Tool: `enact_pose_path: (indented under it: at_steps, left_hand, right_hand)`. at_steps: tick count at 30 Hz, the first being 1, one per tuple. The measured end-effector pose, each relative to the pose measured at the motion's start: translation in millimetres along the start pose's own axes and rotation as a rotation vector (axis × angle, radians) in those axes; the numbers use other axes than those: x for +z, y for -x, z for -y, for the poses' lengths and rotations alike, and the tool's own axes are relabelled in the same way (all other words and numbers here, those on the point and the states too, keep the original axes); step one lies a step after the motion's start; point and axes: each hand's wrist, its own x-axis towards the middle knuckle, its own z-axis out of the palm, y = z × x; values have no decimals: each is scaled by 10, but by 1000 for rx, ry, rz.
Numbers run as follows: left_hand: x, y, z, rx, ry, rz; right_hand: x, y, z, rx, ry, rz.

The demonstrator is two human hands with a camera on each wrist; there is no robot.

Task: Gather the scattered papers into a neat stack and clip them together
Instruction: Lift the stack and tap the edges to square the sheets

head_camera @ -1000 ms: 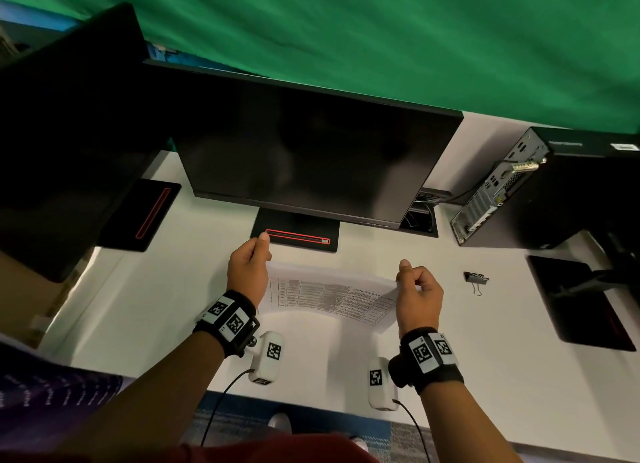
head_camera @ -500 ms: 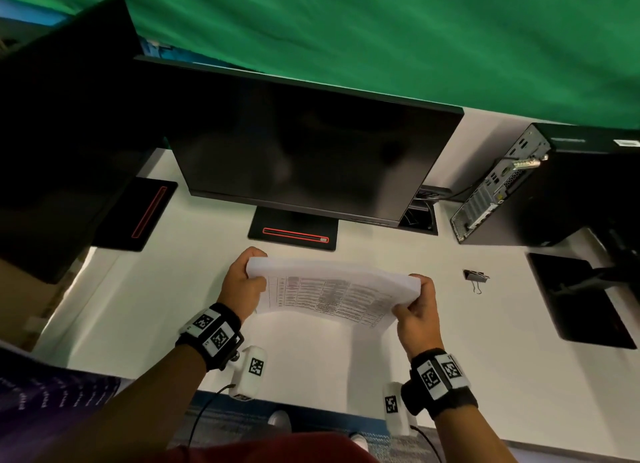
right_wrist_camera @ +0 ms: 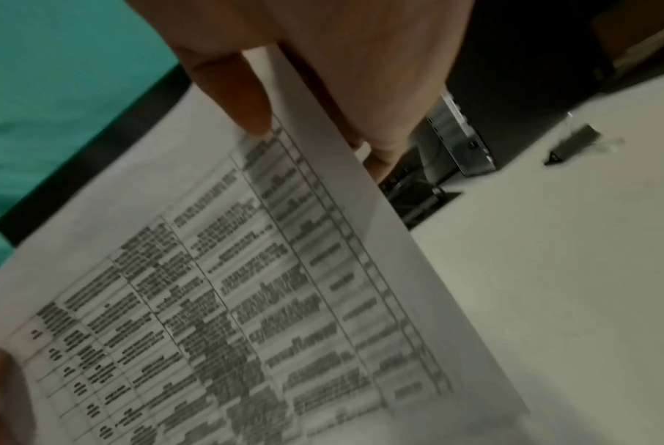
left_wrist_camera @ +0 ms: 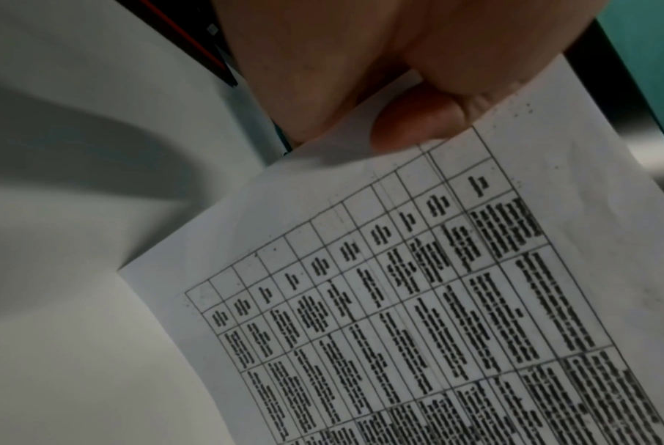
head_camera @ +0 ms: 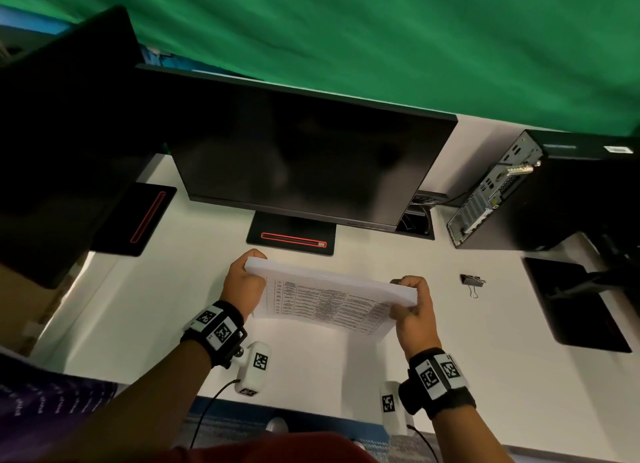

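A stack of white papers [head_camera: 325, 300] printed with a table stands on its lower long edge on the white desk [head_camera: 173, 289], tilted toward me. My left hand [head_camera: 244, 282] grips its left end, thumb on the printed face [left_wrist_camera: 414, 120]. My right hand [head_camera: 410, 306] grips the right end, thumb in front and fingers behind the sheets [right_wrist_camera: 284, 271]. A black binder clip [head_camera: 471, 281] lies on the desk to the right of the papers, apart from both hands; it also shows as a binder clip [right_wrist_camera: 574, 144] in the right wrist view.
A dark monitor [head_camera: 311, 157] on a black base [head_camera: 292, 237] stands just behind the papers. A second monitor [head_camera: 59, 144] is at the left. A computer tower [head_camera: 519, 192] and another black base [head_camera: 575, 306] are at the right. A green curtain hangs behind.
The papers were lifted from nearly flat to standing on their long edge. Both hands shifted their hold to the ends of the stack and drew slightly toward me.
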Motion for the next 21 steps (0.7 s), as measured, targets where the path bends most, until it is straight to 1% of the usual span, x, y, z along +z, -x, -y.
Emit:
enact_pose_path:
  at_steps: [1,2,4,5,6,7,8,10,11,12,13,15,17,19,20,21]
  left_hand:
    - [28,7,-21,-5,-12,1]
    - [50,20,-38,-10,-15,-5]
    - [67,22,-52,-8,-16,-30]
    - [59,27,-37,-6,-16,-41]
    - [56,21,-28,-8,-18,-48]
    - [56,14,-28,-3,-17,-52]
    - [59,7,-31,-2,-12,-52]
    - [67,9,-42,-4,0,-49]
    - [69,12,-48,-3,-6,-50]
    - [65,21,-54,1,-20,-47]
    - [54,30,-60,12,-34,-38]
    - [-5,41,-41,46,-66,19]
    - [-94,44,-4,79,-131,131]
    - [-244,22,54,97,-190,214]
    - [-328,-6,84,103,-173,232]
    - [-411,-29,93,99,-109,242]
  right_hand:
    - [-39,7,54,-57,36,-13]
    - [-56,14,146,-164,116,-36]
    - [75,-11,450,-455,399,-67]
    - [214,-32,607,-592,555,-32]
    - [384,-55,745,-679,712,34]
    - [574,-76,850,-711,871,129]
    - [765,-94,906,-688,1025,243]
    - [1074,-125,914,-514,1302,472]
    - [1164,-158,887,-432,1402,543]
    - [1213,-185,871,-404,1472,569]
    - [1237,-201,864,-417,1501,571]
    - [1194,-198,872,-455,1491,588]
    - [1065,-202,905,-475,1407,578]
    - [864,-234,969,-425,1243,511]
    - [742,-253,1014,-385,1116,475]
    - [615,-276,1045,-337,958,440]
